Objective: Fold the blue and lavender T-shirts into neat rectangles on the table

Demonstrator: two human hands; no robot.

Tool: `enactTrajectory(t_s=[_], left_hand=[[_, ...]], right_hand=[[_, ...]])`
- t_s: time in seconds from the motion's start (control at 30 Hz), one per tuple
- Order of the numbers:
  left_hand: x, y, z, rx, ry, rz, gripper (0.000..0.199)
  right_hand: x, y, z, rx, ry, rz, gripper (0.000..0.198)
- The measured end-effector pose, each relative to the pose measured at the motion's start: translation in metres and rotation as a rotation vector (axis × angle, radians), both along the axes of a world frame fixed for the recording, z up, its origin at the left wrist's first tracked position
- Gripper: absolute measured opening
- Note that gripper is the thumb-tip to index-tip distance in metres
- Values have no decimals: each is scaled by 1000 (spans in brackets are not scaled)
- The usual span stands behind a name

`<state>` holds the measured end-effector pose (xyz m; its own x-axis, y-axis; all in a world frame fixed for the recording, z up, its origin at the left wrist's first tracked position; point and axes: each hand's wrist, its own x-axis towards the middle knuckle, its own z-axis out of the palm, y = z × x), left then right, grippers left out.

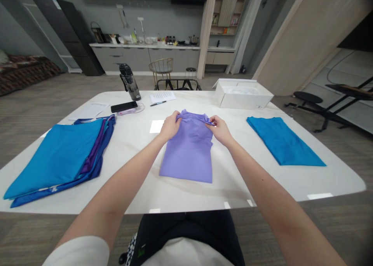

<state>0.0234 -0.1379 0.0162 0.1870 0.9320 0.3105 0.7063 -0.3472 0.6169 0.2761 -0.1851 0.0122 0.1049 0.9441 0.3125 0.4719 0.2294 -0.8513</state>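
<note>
A lavender garment (188, 153) lies partly folded in the middle of the white table (136, 188). My left hand (169, 126) pinches its far left corner. My right hand (219, 129) grips the far right corner, and the far edge is bunched up between the two hands. The near part of the garment lies flat.
A stack of blue and purple garments (62, 157) lies at the left. A folded teal garment (282, 141) lies at the right. Farther back are a white box (243, 95), a dark bottle (129, 82), a phone (124, 106), papers with a pen (161, 98) and a small white card (156, 126).
</note>
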Motion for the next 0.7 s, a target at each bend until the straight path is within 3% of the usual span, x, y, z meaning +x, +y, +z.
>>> enactTrajectory(t_s=[0.17,0.37,0.7], left_hand=[[38,-20,26,48,-31,-126,27],[99,-42,44,80,-11,-364,30],[250,-74,51,72,-112,-725,25]], right_hand=[[27,-51,20,19,15,-96,29],[83,-113,26,62,91,-216,34],[204,-190,15,151,70,-542,30]])
